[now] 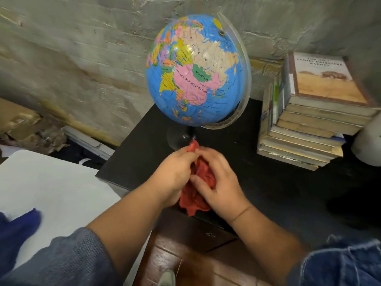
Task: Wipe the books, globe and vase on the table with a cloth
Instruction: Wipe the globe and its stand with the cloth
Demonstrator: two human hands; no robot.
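Both hands, left hand (175, 174) and right hand (220, 182), grip a bunched red cloth (199, 186) above the black table (268, 182). The globe (195, 71) stands just behind, books (313, 112) stacked beside it.

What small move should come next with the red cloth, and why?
Probably raise the bunched red cloth, gripped by the left hand and right hand, to the blue round globe on the black table: it stands directly beyond the hands, nearest.

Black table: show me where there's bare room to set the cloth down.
Widest bare patch: front right of the table, bordered by the right hand, the books and the front edge. A narrower strip runs between the globe and the books. Crowded: back right, where books and vase sit close.
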